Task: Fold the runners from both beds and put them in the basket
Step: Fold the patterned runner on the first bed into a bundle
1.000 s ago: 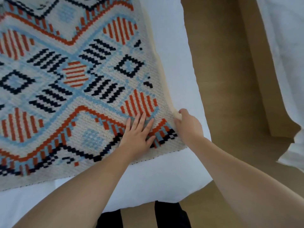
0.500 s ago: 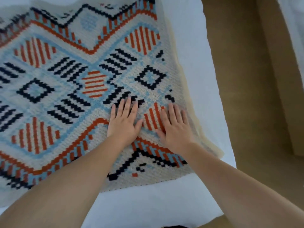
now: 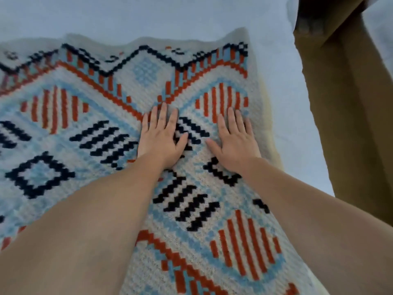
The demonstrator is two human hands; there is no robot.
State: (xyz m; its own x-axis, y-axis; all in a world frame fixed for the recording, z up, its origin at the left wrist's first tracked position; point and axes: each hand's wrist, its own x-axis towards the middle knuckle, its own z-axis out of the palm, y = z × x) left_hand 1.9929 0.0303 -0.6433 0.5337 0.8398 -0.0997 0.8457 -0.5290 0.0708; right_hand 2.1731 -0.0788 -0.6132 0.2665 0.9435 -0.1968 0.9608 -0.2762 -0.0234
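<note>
A woven runner [image 3: 89,128] with orange, black and light-blue geometric patterns on cream lies spread flat across a white bed [image 3: 148,15]. My left hand [image 3: 161,139] rests palm down on the runner's middle, fingers stretched out. My right hand [image 3: 236,141] lies flat beside it, closer to the runner's right edge, fingers apart. Neither hand grips the cloth. A cream underside layer shows along the runner's right edge. No basket is in view.
Brown carpeted floor [image 3: 350,116] runs along the right of the bed. The white cloth of a second bed [image 3: 382,24] shows at the top right corner. White bedding extends beyond the runner's far edge.
Both hands slid forward across the runner, away from its near edge toward its far end. The right hand left the right edge and went flat on the runner. The view leaned forward over the bed.
</note>
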